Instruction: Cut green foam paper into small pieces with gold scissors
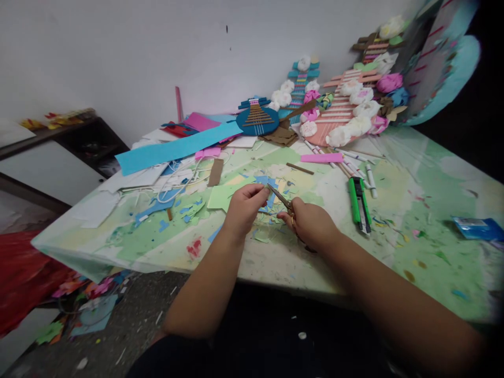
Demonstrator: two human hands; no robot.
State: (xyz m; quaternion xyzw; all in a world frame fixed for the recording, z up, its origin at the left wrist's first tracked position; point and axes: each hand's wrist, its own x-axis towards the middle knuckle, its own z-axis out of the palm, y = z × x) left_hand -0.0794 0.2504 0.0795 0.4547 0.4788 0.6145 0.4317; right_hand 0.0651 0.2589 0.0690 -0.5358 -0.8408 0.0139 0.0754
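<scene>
Near the table's front edge, my right hand [313, 223] is wrapped round a pair of scissors [280, 196], whose blades point up and left. Their tips meet the fingertips of my left hand [246, 205]. That hand is closed in a pinch on something small, too little of which shows to name. Blue paper scraps [275, 186] lie just beyond my hands. A light green sheet of paper [220, 197] lies beside my left hand.
A green box cutter [358, 205] lies to the right, with markers [370, 181] behind it. Paper instruments with paper flowers [334, 123] stand at the back. A long blue strip [177, 149], white cord [165, 197] and paper scraps are on the left.
</scene>
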